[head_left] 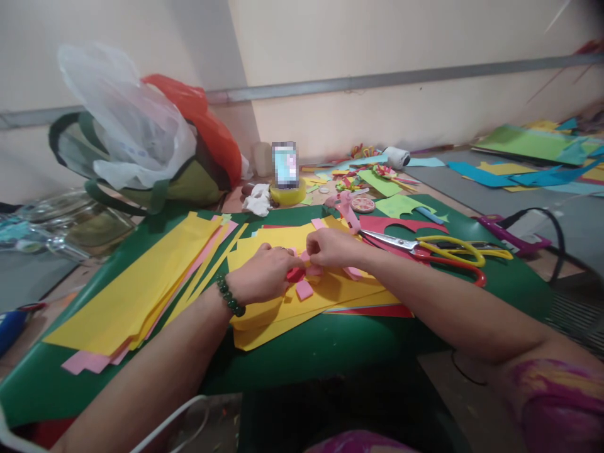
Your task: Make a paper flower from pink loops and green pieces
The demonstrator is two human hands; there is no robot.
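My left hand point(264, 274), with a green bead bracelet point(230, 296) at its wrist, has its fingers curled down beside a small red paper piece point(296, 275). What its fingertips hold is hidden. My right hand point(328, 248) pinches at a small pink paper piece point(305, 257). Below the fingers a pink paper square point(304, 289) lies on stacked yellow paper sheets point(268, 321). Large scissors point(413, 246) with red and yellow handles lie beside my right forearm, their blades pointing toward a pink glue gun point(348, 212).
Long yellow paper sheets point(136, 286) and strips lie left on the green mat point(330, 352). Behind stand a phone point(285, 165), a yellow tape roll point(289, 195) and a bag point(189, 179) with plastic bags. Red paper scraps point(401, 223) lie on the right; a white cable point(170, 425) runs at front left.
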